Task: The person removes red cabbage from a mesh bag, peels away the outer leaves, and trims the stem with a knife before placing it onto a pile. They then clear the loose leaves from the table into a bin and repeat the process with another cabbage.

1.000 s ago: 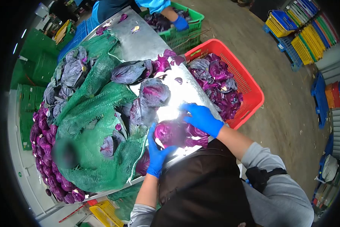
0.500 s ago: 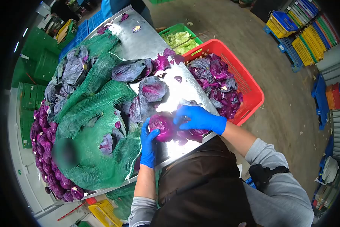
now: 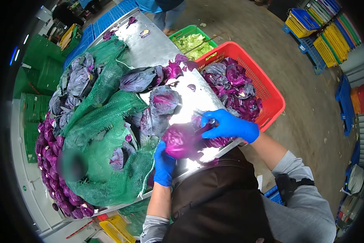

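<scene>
My left hand (image 3: 164, 167), in a blue glove, is closed around the left side of a purple red cabbage (image 3: 177, 141) above the near edge of the metal table (image 3: 147, 46). At the cabbage's right, my gloved right hand (image 3: 231, 126) is closed on a small dark-handled tool that looks like a knife (image 3: 212, 121). Its blade is blurred and mostly hidden. Loose purple leaves (image 3: 218, 141) lie below the right hand. Left of the cabbage, outer leaves (image 3: 164, 100) are spread on the table beside a green mesh sack (image 3: 97, 148).
A red crate (image 3: 273, 103) full of purple leaves stands against the table's right side, with a green crate (image 3: 190, 30) of pale leaves behind it. Trimmed cabbages (image 3: 54, 166) are heaped at far left. A person's legs (image 3: 169, 18) show beyond the table. Stacked crates (image 3: 331, 48) stand at right.
Both hands and the cabbage have shifted slightly right in view. The right hand has turned, and the dark tool now shows between its fingers. A person's legs have come into view at the far end.
</scene>
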A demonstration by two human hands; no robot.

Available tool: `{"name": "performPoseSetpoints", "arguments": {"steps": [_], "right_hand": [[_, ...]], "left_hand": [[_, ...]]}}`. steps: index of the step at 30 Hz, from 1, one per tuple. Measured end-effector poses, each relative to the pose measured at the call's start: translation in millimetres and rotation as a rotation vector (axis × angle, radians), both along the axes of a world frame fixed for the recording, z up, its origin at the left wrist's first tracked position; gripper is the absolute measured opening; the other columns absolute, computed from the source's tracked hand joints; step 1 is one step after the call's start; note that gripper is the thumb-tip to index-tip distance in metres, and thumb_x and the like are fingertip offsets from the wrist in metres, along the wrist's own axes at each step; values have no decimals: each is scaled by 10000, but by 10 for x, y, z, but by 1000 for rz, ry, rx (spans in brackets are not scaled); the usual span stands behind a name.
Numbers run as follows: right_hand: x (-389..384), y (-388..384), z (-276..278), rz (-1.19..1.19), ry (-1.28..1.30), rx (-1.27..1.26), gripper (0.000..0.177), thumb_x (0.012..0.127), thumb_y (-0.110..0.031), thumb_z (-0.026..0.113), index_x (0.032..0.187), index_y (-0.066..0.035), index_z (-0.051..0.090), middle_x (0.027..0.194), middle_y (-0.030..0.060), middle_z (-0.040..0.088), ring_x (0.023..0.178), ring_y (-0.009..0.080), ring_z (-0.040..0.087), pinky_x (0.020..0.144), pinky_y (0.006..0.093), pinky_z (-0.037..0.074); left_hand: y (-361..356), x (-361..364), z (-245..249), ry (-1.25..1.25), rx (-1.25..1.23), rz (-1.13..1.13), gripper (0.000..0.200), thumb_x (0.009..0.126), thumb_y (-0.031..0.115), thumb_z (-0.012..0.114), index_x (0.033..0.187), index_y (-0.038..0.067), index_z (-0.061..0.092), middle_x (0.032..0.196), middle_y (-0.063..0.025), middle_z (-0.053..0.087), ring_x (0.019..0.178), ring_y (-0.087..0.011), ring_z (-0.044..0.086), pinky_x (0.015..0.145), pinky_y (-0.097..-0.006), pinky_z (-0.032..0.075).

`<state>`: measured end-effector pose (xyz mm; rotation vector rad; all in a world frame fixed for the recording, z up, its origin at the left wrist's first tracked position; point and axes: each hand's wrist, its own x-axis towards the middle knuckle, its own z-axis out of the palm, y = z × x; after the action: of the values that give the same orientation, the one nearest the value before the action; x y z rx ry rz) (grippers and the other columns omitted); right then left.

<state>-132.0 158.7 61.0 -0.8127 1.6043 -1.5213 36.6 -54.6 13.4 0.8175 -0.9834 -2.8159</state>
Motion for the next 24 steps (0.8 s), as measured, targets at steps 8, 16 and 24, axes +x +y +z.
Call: {"name": "performPoseSetpoints", "arguments": {"steps": [8,16,24], "right_hand": [[-149,58,74,-486,510,363,439,706,-296,785,1013,-31,616,859,94,635,785,154,611,689,311,495],[469,-466,36,-295,288,83,208,759,-214,716,826,-58,595,796,59,633,705,149,614,634,296,497],[482,-330,306,-282,-549,196,382,881,-321,615,1167,-84,523,928,25,581,745,95,576,637,259,492]], "left_hand": [[-140,-21,65,40,215,184,646,821,389,582,1334,43,396,1352,-158,438,1217,-324,453,1016,-495,372],[-27,-42,126,98,219,234,649,818,392,565,1345,56,388,1365,-155,424,1246,-324,423,1029,-504,352],[-182,175,-34,222,191,184,756,733,412,597,1387,112,365,1419,-151,366,1295,-370,351,1072,-559,257]]}}
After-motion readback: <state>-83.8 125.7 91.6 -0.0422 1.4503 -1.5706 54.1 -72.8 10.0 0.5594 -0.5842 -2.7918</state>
